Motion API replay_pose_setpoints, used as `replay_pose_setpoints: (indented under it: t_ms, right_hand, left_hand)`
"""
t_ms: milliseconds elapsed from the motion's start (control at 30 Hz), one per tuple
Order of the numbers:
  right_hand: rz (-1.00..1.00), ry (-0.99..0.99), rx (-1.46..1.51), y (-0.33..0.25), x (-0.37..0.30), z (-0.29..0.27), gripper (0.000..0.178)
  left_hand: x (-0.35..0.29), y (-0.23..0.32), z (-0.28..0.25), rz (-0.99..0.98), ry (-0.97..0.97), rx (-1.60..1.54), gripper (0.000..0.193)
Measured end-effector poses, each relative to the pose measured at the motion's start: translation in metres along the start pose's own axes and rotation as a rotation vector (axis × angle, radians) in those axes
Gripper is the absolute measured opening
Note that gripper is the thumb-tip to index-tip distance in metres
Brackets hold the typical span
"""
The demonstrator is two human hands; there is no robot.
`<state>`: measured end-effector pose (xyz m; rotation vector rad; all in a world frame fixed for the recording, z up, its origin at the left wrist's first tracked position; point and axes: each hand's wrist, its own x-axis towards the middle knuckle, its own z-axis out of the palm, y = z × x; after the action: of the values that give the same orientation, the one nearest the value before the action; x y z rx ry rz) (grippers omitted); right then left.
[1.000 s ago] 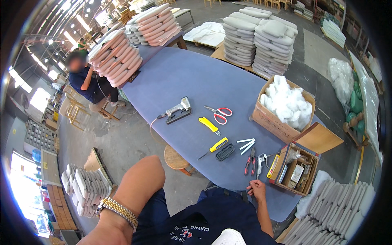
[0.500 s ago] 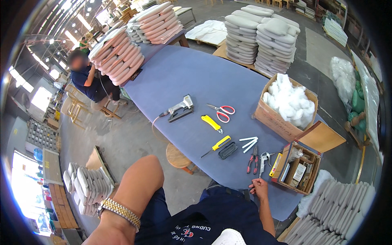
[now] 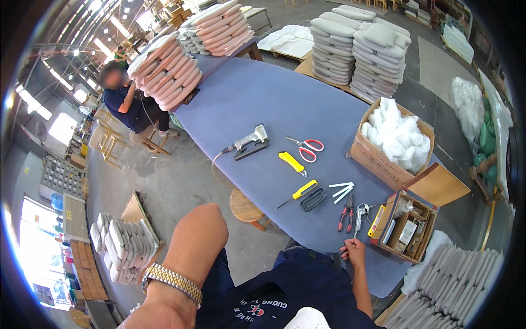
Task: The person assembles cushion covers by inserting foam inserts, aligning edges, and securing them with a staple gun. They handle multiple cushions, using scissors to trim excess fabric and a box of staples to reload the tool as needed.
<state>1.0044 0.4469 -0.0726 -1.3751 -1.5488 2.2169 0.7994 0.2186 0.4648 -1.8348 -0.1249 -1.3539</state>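
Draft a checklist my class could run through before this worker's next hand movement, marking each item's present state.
1. Right hand near the air gun: ok, beside its nozzle end.
2. Right hand gripping the air gun: cannot tell, contact is unclear.
3. Left hand over the table: not ok, at the picture's lower edge, mostly cut off.
4. Scissors lying on the table: ok.
5. Yellow cutter's blade retracted: cannot tell, too small.

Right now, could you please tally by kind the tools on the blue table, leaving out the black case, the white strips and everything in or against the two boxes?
Staple gun: 1
Scissors: 1 pair
Utility knife: 1
Screwdriver: 1
Pliers: 1 pair
Air blow gun: 1
Total: 6
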Motion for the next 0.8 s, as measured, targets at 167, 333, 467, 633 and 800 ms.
replay_pose_setpoints:
  t_ms: [167,333,467,633,800]
  right_hand:
    - [0.007,0.001,-0.001,-0.001,0.001,0.001,0.018]
    - [-0.006,-0.008,0.011,0.004,0.004,-0.003,0.019]
    - [-0.023,-0.004,-0.004,0.005,0.003,-0.004,0.020]
    - [-0.020,-0.007,-0.026,0.002,0.001,0.000,0.021]
    - [-0.005,-0.001,-0.037,-0.001,0.002,-0.002,0.021]
  left_hand:
    - [-0.001,0.001,-0.002,0.005,-0.005,0.097,0.019]
    - [-0.003,-0.002,-0.002,-0.011,0.025,0.015,0.017]
    - [-0.005,-0.005,0.000,-0.098,0.087,-0.199,0.018]
    - [-0.001,-0.009,0.002,-0.141,0.088,-0.267,0.020]
    - [0.000,-0.006,-0.002,-0.108,0.063,-0.239,0.023]
